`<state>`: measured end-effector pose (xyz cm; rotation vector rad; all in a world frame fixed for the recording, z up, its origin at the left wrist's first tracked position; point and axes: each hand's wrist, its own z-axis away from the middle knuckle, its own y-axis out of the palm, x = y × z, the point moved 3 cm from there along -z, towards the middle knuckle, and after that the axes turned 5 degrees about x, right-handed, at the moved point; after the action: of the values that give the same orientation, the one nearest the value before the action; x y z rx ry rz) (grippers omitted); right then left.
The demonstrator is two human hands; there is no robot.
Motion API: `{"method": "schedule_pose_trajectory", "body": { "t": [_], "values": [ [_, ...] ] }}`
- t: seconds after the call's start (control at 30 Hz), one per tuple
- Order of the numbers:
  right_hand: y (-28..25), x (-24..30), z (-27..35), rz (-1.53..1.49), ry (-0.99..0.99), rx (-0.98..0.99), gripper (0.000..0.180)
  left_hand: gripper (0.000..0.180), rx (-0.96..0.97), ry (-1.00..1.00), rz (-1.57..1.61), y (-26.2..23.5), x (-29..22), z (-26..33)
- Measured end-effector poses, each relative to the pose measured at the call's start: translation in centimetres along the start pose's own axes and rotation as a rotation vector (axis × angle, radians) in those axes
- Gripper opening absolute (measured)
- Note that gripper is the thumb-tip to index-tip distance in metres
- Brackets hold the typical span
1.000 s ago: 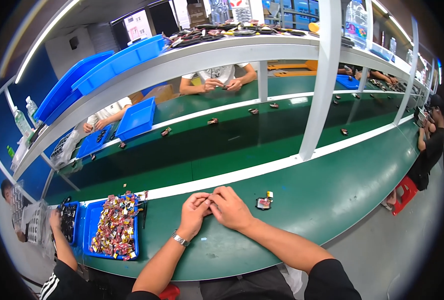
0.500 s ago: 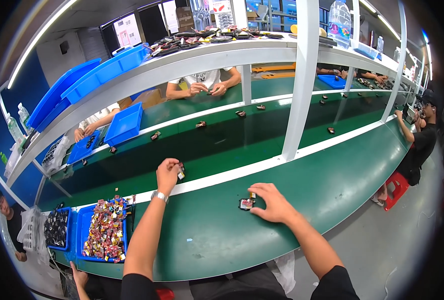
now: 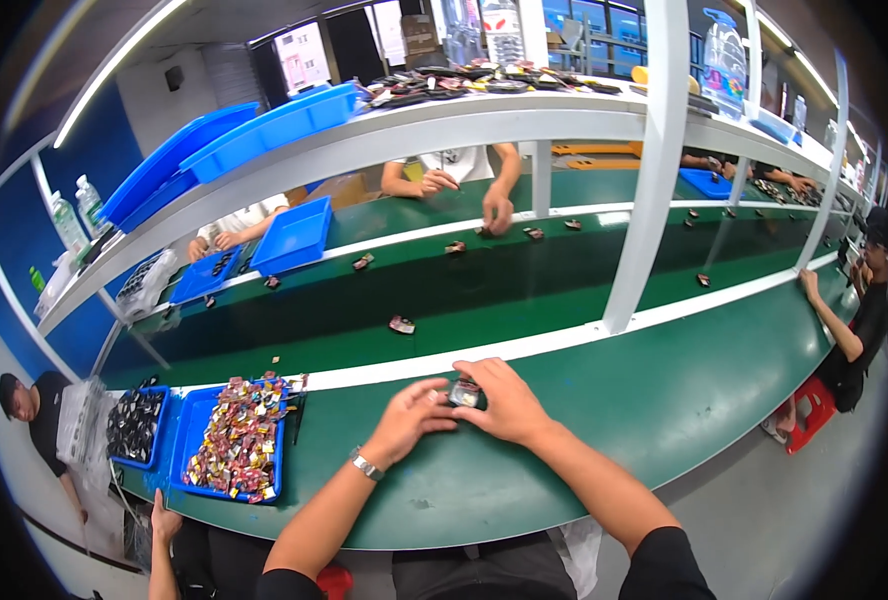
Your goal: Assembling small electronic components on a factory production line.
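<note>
A small black electronic part with a pale square face sits between my two hands over the green worktop. My right hand grips it between thumb and fingers. Close against its left side is my left hand, a metal watch on the wrist, with fingers curved and apart; whether its fingertips touch the part is hard to tell. Beyond my hands, a small part with red and white wrapping lies on the dark green belt.
Left of my forearm stands a blue tray heaped with red-and-yellow parts, beside another blue tray of black pieces. A white post rises from the bench rail. Across the belt, people handle parts; one hand reaches onto it.
My left hand has let go of a part on the belt and come back beside my right hand. The right hand has taken hold of the part from the worktop.
</note>
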<state>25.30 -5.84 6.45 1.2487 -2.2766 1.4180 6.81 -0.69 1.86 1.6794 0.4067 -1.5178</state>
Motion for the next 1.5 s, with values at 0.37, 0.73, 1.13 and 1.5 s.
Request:
{"method": "schedule_pose_trajectory", "body": {
  "t": [0.37,0.73,1.13,1.5],
  "values": [
    [4.3,1.1,-1.4,-0.101,-0.049,0.121,0.049,0.03,-0.122,0.136,-0.037,-3.4,0.9,0.8],
    [3.9,-0.2,-2.1,0.04,-0.074,0.233,0.022,0.034,-0.066,0.077,-0.144,-3.4,0.6,0.7],
    [4.6,-0.3,-1.6,-0.049,0.041,0.218,0.012,0.022,0.053,0.094,-0.148,-3.9,1.1,0.8],
    [4.1,-0.5,-1.5,-0.166,0.066,0.229,0.013,0.017,0.068,0.038,-0.109,-4.0,0.6,1.1]
  ]
}}
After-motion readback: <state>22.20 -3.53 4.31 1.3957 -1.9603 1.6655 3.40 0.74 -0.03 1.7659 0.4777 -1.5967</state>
